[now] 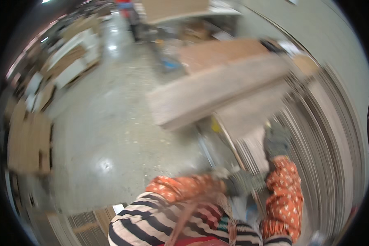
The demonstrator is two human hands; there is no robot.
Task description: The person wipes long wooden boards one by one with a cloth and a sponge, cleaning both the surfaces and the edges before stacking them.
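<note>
The whole view is smeared by motion. My right hand (276,140), in a grey glove with an orange dotted sleeve, reaches forward and grips the near edge of a pale cardboard sheet (250,112) lying on a stack. My left hand (240,183), also in a grey glove, is curled low in front of my striped shirt. It is beside a thin upright sheet edge (233,153), and the blur hides whether it holds that edge. A long brown board (217,88) lies tilted across the stack just beyond the sheet.
Upright cardboard sheets (328,156) stand packed on edge along the right wall. Flattened boxes (28,143) lie at the left and more stacks (71,61) sit at the far left. Polished concrete floor (106,131) spreads between them. A person's legs (129,18) show far back.
</note>
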